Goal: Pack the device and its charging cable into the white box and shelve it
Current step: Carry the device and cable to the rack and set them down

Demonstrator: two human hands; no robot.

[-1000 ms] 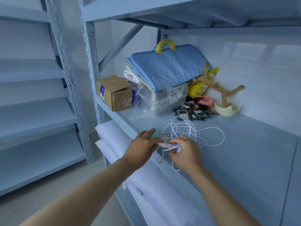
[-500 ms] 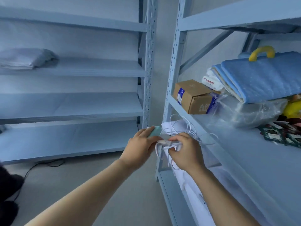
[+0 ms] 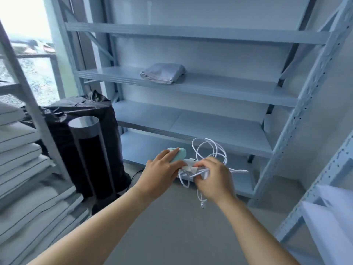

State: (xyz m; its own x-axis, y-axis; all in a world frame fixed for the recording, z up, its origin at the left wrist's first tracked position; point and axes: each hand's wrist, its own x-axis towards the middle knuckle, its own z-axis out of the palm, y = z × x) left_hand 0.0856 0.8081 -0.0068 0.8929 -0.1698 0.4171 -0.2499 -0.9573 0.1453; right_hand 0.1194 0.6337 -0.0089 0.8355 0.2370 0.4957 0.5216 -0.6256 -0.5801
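Here, mint device (image 3: 178,154) — tangled white cable (image 3: 210,150).

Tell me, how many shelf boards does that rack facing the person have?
4 in view: the top board, the second holding a folded grey cloth, the third, and the lowest partly behind the hands. More may sit above the frame.

grey floor (image 3: 172,226) | blue steel shelving (image 3: 191,33) | bright window (image 3: 24,20) at left
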